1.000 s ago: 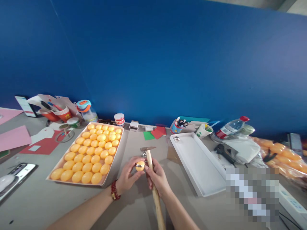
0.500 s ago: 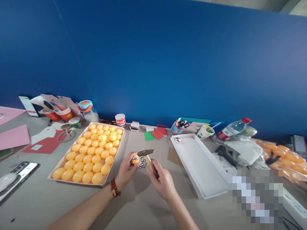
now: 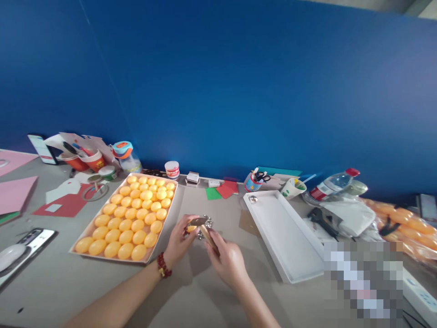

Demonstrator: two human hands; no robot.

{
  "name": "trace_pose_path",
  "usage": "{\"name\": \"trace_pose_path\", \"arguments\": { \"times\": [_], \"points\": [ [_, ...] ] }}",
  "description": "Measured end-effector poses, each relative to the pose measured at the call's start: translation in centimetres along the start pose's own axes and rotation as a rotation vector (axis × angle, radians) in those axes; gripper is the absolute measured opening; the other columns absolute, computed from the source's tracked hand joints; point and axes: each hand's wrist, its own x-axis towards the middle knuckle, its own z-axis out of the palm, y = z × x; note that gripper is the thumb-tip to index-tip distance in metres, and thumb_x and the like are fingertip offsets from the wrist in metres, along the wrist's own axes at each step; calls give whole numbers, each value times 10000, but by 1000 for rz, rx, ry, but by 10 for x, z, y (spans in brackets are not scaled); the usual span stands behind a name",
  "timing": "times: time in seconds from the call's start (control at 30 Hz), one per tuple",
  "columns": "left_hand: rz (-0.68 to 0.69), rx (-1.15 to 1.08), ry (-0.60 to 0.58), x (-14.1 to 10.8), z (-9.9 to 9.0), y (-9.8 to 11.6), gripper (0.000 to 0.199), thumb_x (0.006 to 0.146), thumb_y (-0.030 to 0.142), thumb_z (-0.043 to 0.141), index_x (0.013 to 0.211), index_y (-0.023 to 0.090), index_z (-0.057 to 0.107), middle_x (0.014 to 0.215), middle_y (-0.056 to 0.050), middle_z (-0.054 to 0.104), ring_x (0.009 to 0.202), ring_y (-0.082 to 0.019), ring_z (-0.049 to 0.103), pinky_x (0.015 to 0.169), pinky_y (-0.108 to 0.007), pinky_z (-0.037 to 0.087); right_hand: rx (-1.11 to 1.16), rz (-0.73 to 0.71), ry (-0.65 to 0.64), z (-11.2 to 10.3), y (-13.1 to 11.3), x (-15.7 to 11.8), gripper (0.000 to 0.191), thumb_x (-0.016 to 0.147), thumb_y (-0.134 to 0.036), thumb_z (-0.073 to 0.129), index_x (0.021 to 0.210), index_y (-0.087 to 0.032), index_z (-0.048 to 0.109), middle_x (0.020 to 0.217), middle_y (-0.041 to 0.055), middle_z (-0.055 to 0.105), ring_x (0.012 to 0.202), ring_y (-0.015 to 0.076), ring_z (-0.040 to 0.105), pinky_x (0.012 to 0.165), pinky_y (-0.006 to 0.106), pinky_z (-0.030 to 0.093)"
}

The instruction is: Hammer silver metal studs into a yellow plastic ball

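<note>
My left hand (image 3: 182, 239), with a red bead bracelet at the wrist, pinches an orange table tennis ball (image 3: 191, 228) just above the table. In my right hand (image 3: 228, 262) is a small hammer (image 3: 210, 240), gripped by its wooden handle. The dark hammer head is over the ball and partly covers it; whether they touch, I cannot tell. A cluster of small shiny silver pieces (image 3: 207, 221) shows beside and beyond the hammer head. Their exact kind is too small to make out.
To the left lies a shallow box (image 3: 147, 259) filled with rows of orange balls. A long white tray (image 3: 290, 241) with a shiny metal piece (image 3: 252, 199) in its far corner stands right. Cups, a bottle (image 3: 332, 184) and coloured paper line the blue partition (image 3: 218, 91).
The hammer head has moved left and slightly down, from over the silver pieces to over the ball. My right hand has shifted left with it; my left hand stays nearly in place.
</note>
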Motion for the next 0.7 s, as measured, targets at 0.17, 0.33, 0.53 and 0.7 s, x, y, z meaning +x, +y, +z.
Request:
{"name": "trace_pose_path", "arguments": {
  "times": [0.17, 0.33, 0.53, 0.7],
  "points": [
    [-21, -2, -9, -1, 0, 0, 300, 899, 349, 574, 1159, 203, 607, 1105, -92, 631, 925, -204, 640, 719, -288, 552, -13, -12, 24, 2, 0, 0, 371, 948, -273, 436, 1266, -149, 581, 843, 132, 762, 613, 230, 702, 537, 250, 422],
    [-43, -47, 14, -2, 1, -4, 303, 893, 349, 581, 1153, 194, 595, 1105, -93, 611, 896, -192, 633, 682, -272, 550, -44, -33, 15, 1, 0, 0, 376, 942, -256, 434, 1262, -135, 590, 822, 137, 763, 595, 235, 699, 518, 256, 411],
    [-60, -37, 7, -1, 1, -2, 315, 888, 364, 582, 1153, 194, 598, 1105, -92, 620, 866, -183, 633, 660, -260, 545, -46, -40, 48, 1, -1, 0, 369, 948, -255, 430, 1248, -116, 594, 854, 136, 765, 599, 222, 701, 519, 251, 415],
    [-55, -33, 19, -1, 2, -4, 313, 890, 370, 573, 1150, 199, 606, 1123, -98, 631, 948, -208, 635, 729, -288, 559, -22, -50, 81, 0, 1, 0, 369, 935, -244, 446, 1250, -115, 589, 782, 106, 758, 575, 205, 693, 507, 235, 407]
  ]
}}
